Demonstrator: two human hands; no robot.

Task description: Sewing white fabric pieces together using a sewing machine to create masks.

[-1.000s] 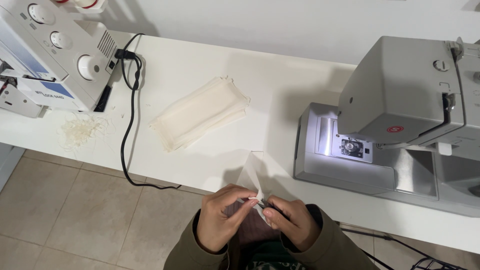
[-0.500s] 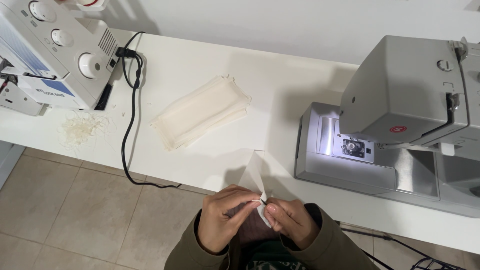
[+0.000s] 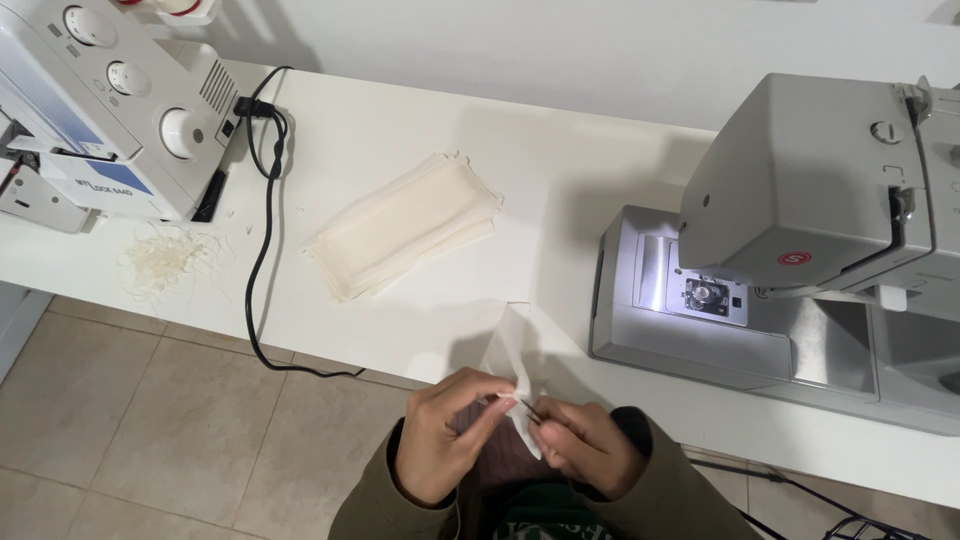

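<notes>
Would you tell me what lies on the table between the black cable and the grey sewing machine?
In the head view, a stack of cream fabric pieces lies between the black cable and the grey sewing machine.

The sewing machine (image 3: pixel 800 260) at right is plain light grey with a small red round badge, and its lit needle plate shines silver; the overlock machine (image 3: pixel 110 110) at left is white with a blue panel and pale dials. On the white table (image 3: pixel 600 150) lie a cream stack of folded cloth (image 3: pixel 405 240), a cream tangle of thread scraps (image 3: pixel 165 262) and a black cord (image 3: pixel 265 230). The piece of fabric (image 3: pixel 515 375) is white, the sleeves (image 3: pixel 690 500) olive-brown, the floor tiles (image 3: pixel 150 440) beige.
</notes>
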